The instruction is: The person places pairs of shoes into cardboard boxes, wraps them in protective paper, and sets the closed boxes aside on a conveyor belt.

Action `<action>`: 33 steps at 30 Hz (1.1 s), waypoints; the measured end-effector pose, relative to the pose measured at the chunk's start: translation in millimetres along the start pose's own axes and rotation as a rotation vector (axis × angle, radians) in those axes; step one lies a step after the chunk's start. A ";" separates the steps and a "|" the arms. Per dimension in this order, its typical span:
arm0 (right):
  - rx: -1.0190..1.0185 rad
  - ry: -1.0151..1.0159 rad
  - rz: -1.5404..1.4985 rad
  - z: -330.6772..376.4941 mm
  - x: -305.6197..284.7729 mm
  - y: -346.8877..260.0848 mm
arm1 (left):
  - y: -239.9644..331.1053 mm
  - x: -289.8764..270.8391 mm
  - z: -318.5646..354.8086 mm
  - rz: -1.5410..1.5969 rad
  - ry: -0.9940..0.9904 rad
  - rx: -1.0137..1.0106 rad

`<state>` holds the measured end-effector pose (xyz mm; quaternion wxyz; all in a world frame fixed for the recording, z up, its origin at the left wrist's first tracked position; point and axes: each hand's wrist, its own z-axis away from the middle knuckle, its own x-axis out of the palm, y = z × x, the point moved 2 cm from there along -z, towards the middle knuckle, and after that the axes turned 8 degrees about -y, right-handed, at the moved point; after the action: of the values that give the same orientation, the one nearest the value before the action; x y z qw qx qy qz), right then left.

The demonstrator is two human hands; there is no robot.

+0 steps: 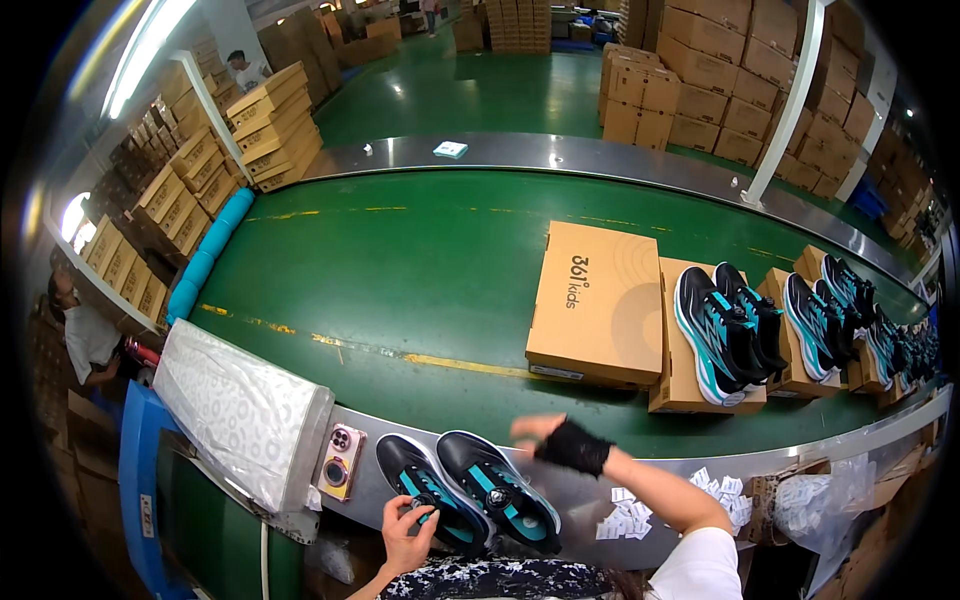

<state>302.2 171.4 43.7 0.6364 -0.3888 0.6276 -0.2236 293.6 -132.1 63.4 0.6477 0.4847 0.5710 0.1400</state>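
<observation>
A pair of black and teal sneakers lies side by side on the metal ledge in front of me: a left sneaker and a right sneaker, each with a round dial on top. My left hand is at the left sneaker, thumb and fingertips pinched on its teal tongue near the dial. Above the ledge, just past the right sneaker, my right hand wears a black fingerless glove. Its fingers stretch leftward, slightly blurred, and nothing shows in them.
Left of the sneakers lie a phone and a plastic-wrapped stack. Small white packets are scattered at right. On the green belt stand a closed shoebox and more boxes topped with sneakers. A person is at far left.
</observation>
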 end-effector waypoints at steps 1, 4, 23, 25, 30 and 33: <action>0.078 0.123 0.285 -12.0 -18.5 10.7 | 6.9 -6.3 -2.4 -0.042 -0.027 0.004; 0.526 0.330 0.974 -21.3 -45.4 81.6 | 26.8 -6.4 -29.6 -0.037 -0.059 0.090; 0.669 1.099 -0.714 134.3 0.0 3.9 | -19.8 22.0 -173.4 -0.619 -0.591 0.153; 0.849 0.889 0.531 182.8 52.2 11.5 | -29.2 9.7 -174.1 -0.689 -0.531 0.314; 1.105 0.729 0.558 201.5 115.4 8.2 | -45.5 -24.1 -168.4 -0.130 -0.217 0.411; 1.064 0.761 0.594 197.2 120.6 12.2 | -63.5 -67.3 -161.8 -0.102 -0.103 0.425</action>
<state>505.1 127.7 -58.9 0.5109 0.2659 0.6912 -0.4366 107.5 -137.0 73.7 0.5657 0.5873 0.5774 -0.0411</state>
